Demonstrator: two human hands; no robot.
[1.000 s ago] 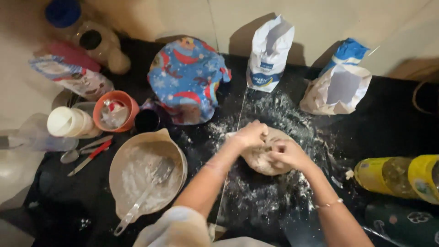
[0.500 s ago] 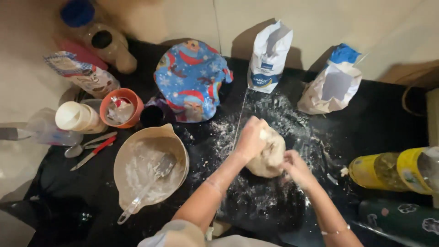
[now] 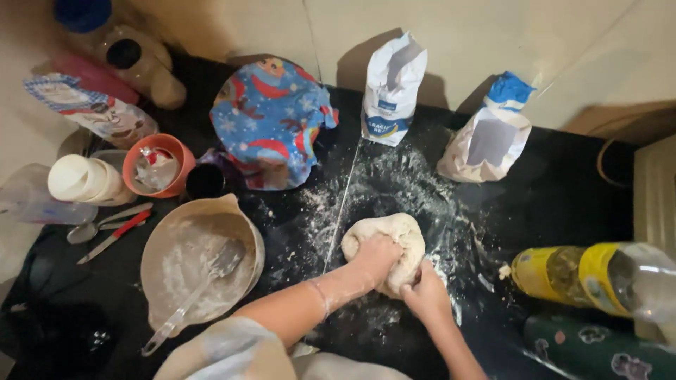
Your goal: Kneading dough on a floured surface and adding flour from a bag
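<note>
Two hands (image 3: pixel 401 278) gripping soft, lumpy dough (image 3: pixel 386 243), floured black table (image 3: pixel 563 190).

Single head-worn camera, looking steeply down from above person's own arms. Faces black floured worktop (image 3: pixel 563 190), wall along top edge. Mid-near range: whole worktop visible, dough (image 3: pixel 394 243) near centre. No second view.

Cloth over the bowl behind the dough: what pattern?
Blue cloth with red cartoon prints; head view.

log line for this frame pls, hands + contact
left hand: pressing dough ball | right hand: gripping dough edge | surface: floured black counter | mixing bowl: untouched
</note>
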